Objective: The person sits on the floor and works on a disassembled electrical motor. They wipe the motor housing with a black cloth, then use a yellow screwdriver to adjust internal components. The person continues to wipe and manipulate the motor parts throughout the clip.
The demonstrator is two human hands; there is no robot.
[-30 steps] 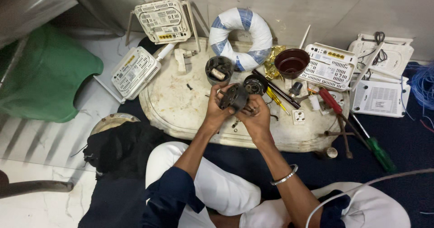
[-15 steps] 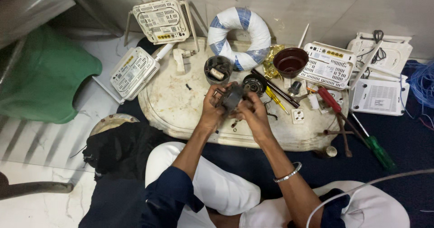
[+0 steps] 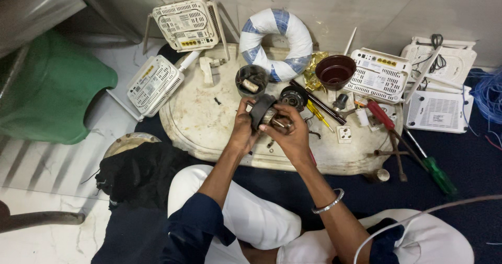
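- The left hand and the right hand meet over the middle of a dirty white oval tray; between them they grip a small dark round part with a metal bit at its lower side.
- The part sits at about one o'clock from the left hand and at about ten o'clock from the right hand; the left fingers wrap its left edge, the right fingers close on its right and under side; both hands are clamped on it, touching each other's fingertips or very near; which, I cannot tell.
- The part is held just above the tray, tilted on edge, not resting on it.
- At twelve o'clock from the part, close by, stands a small dark cup with bits inside; at one o'clock, just beside it, lies another dark round piece.
- Farther at twelve o'clock leans a blue and white ring; at two o'clock stands a brown bowl.
- At three o'clock lie a yellow screwdriver, a red-handled tool and a white wall socket; well apart at four o'clock, a green-handled screwdriver.
- White router boxes lie about; one at ten o'clock.
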